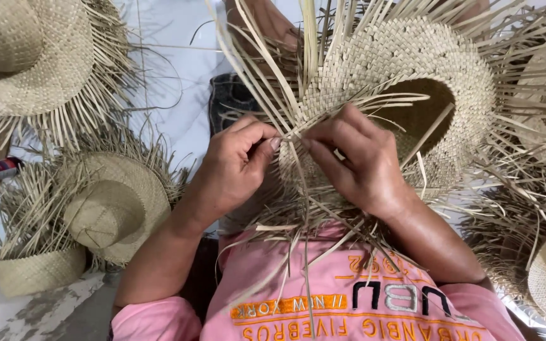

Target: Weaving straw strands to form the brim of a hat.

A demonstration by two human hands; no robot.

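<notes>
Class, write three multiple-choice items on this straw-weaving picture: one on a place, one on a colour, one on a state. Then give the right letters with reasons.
1. Where do the two finished-looking straw hats lie?
A. By the person's left side
B. Under the right hand
C. On the shirt

2. What colour is the shirt?
A. Green
B. Pink
C. White

3. How is the hat being woven?
A. Edge neatly trimmed
B. Loose strands sticking out all round
C. Folded flat

Answers: 1 A, they sit at the picture's left. 2 B, pink cloth with orange print. 3 B, the left hand and right hand pinch loose strands at its rim.
</notes>
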